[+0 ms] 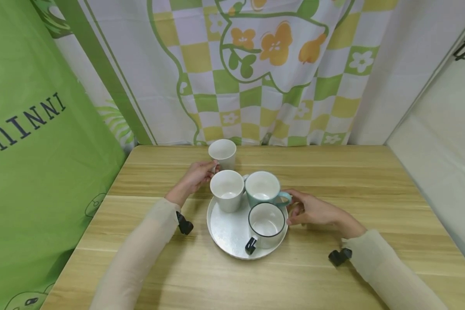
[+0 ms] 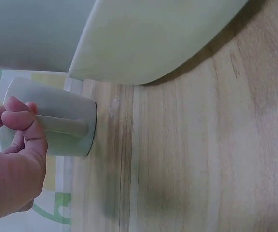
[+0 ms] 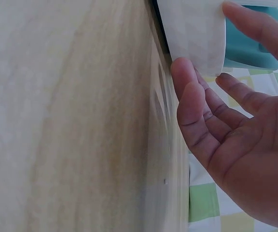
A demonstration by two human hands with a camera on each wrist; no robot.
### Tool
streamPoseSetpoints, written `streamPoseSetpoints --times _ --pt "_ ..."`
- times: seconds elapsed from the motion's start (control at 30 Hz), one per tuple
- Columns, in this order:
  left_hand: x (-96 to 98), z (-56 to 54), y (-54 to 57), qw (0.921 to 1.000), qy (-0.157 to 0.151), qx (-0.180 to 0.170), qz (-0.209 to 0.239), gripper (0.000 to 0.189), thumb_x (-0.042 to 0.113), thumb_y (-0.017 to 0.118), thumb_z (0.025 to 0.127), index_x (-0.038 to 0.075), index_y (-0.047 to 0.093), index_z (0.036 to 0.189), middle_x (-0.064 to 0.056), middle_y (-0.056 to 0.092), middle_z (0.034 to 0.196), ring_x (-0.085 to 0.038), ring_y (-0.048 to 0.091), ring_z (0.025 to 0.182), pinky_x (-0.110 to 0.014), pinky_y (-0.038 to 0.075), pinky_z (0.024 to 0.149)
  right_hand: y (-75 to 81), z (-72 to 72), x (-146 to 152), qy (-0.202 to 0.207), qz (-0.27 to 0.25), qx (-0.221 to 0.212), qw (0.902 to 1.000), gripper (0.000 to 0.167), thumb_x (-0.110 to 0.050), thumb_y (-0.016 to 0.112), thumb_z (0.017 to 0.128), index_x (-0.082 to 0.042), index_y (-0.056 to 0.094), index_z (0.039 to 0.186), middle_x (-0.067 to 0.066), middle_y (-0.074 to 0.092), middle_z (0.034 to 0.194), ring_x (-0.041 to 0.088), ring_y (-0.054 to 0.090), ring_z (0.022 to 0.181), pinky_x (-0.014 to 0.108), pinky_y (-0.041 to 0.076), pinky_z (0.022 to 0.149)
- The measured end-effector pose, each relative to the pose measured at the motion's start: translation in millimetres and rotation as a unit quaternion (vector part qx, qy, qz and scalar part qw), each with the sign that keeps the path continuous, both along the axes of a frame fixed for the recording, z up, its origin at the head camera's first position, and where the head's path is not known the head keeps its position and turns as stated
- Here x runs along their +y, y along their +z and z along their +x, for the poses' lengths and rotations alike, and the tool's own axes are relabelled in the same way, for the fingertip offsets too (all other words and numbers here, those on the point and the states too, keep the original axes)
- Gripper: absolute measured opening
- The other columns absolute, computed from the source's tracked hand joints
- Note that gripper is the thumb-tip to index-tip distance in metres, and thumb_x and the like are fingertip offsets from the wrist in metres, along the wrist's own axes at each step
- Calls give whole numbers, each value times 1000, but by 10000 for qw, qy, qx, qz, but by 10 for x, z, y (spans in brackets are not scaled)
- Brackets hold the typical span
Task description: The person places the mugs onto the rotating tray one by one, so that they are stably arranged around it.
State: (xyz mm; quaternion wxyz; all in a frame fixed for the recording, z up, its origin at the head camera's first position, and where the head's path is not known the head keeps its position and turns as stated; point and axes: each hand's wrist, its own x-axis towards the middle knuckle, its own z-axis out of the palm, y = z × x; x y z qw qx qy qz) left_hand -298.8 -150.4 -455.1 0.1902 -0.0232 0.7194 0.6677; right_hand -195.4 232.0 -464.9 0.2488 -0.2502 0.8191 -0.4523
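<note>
My left hand pinches the handle of a white mug. This mug stands upright on the table behind a round pale tray; its handle shows in the left wrist view. On the tray stand a second white mug, a teal mug with a white inside, and a white mug with a dark rim and black handle. My right hand is at the tray's right side, fingers spread loosely. In the right wrist view its thumb is right at the tray's rim.
The wooden table carries the tray near its middle. A patterned curtain hangs along its back edge, a green one at the left and a white one at the right.
</note>
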Motion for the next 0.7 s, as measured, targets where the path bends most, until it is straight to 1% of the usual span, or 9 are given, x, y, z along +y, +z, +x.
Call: streamPoseSetpoints --times 0.1,0.3,0.4,0.57,0.7 --pt "1 -2 5 10000 -11 0 87 42 32 56 103 -7 63 116 5 63 81 -2 52 63 -16 41 56 -1 -6 4 40 -31 27 10000 86 -22 81 84 -10 31 152 22 58 120 23 65 88 28 56 61" --pt "11 10 -6 9996 156 50 220 40 29 56 103 -10 62 115 4 62 81 -2 50 62 -14 40 54 -1 -18 1 6 16 12 10000 85 -23 82 84 -12 32 152 20 58 119 21 66 88 29 57 61" --pt "8 15 -26 9994 175 125 266 40 28 56 103 -10 61 114 3 62 80 -2 50 62 -14 41 54 -2 -21 -2 12 1 -6 10000 86 -23 82 84 -12 31 152 21 58 119 21 66 87 29 56 61" --pt "-7 27 -47 9994 111 185 271 37 28 56 103 -7 63 109 4 62 80 -3 51 64 -14 43 55 -1 -16 -3 54 -42 -3 10000 86 -21 81 84 -10 31 152 22 58 118 23 65 86 28 56 60" --pt "-16 25 -43 9998 32 127 141 39 32 56 103 -4 64 111 4 62 83 -4 51 66 -16 42 58 4 -10 1 43 -36 -2 10000 86 -20 82 83 -10 31 152 22 58 118 24 65 86 28 55 59"
